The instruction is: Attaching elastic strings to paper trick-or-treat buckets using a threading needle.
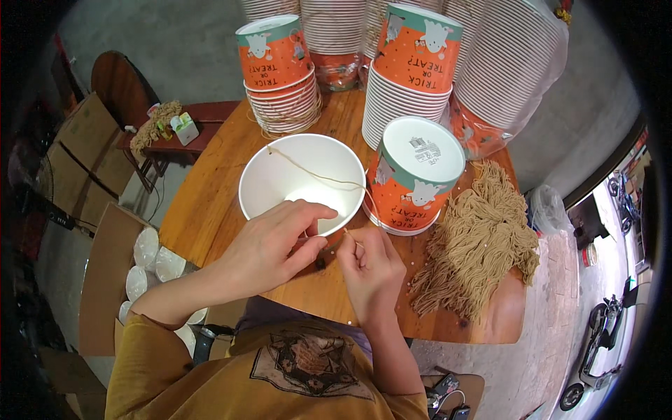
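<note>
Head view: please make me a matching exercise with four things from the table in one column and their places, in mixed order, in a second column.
Things:
1. white paper bowl
2. pile of tan strings
3. left hand
4. upside-down orange bowl

Places:
A. at the table's right edge
B. on the near rim of the white bowl
C. open side up, a string lying across it
D. between the white bowl and the string pile

Pairs: 1-C, 2-A, 3-B, 4-D
</note>
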`<move>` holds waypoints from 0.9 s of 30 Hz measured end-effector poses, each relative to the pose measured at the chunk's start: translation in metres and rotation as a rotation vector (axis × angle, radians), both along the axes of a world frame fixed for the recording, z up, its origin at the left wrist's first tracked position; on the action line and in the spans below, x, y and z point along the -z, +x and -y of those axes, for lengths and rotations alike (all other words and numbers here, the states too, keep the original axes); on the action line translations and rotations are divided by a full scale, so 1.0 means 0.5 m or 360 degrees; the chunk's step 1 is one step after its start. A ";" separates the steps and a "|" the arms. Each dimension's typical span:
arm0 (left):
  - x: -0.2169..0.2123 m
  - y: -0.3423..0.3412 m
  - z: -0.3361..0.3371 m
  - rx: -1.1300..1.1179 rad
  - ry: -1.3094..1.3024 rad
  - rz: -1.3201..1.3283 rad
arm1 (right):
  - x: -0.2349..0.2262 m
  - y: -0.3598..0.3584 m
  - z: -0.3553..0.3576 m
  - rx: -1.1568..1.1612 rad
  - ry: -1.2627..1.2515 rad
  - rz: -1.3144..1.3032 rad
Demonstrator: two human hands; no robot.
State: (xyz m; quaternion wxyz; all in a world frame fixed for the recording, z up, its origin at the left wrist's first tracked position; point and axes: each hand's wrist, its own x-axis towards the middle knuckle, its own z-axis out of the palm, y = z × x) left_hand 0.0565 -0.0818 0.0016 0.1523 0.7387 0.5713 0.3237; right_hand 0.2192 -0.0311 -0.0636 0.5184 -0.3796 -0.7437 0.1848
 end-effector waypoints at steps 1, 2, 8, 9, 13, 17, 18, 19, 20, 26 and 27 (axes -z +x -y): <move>-0.001 0.000 -0.001 -0.0002 0.0003 0.0001 | -0.001 -0.001 -0.001 -0.0010 0.0007 -0.0001; -0.003 0.001 -0.002 -0.0015 0.0025 0.0005 | -0.002 -0.002 -0.001 -0.0019 0.0015 -0.0003; -0.032 -0.017 -0.037 0.0034 -0.0383 0.0225 | -0.003 0.002 -0.002 -0.0036 0.0015 0.0016; -0.034 -0.019 -0.041 0.0103 -0.0435 0.0172 | -0.005 0.004 0.001 -0.0035 0.0017 0.0016; -0.042 -0.001 -0.034 0.0144 -0.0299 0.0098 | -0.011 0.019 0.014 0.0005 -0.0183 0.0072; -0.029 0.018 -0.018 0.0301 0.0403 -0.0408 | -0.031 0.037 0.035 -0.0149 -0.0365 -0.0053; -0.028 0.017 -0.018 0.0367 0.0462 -0.0530 | -0.032 0.040 0.038 -0.0151 -0.0364 -0.0050; -0.028 0.017 -0.018 0.0435 0.0524 -0.0652 | -0.033 0.043 0.040 -0.0245 -0.0472 -0.0150; -0.027 0.014 -0.017 0.0469 0.0533 -0.0674 | -0.035 0.046 0.041 -0.0340 -0.0580 -0.0251; -0.015 0.012 -0.010 0.0565 0.0652 -0.0851 | -0.033 0.061 0.040 -0.0635 -0.0806 -0.0390; -0.017 0.012 -0.008 0.0569 0.0655 -0.0852 | -0.034 0.062 0.041 -0.0631 -0.0803 -0.0393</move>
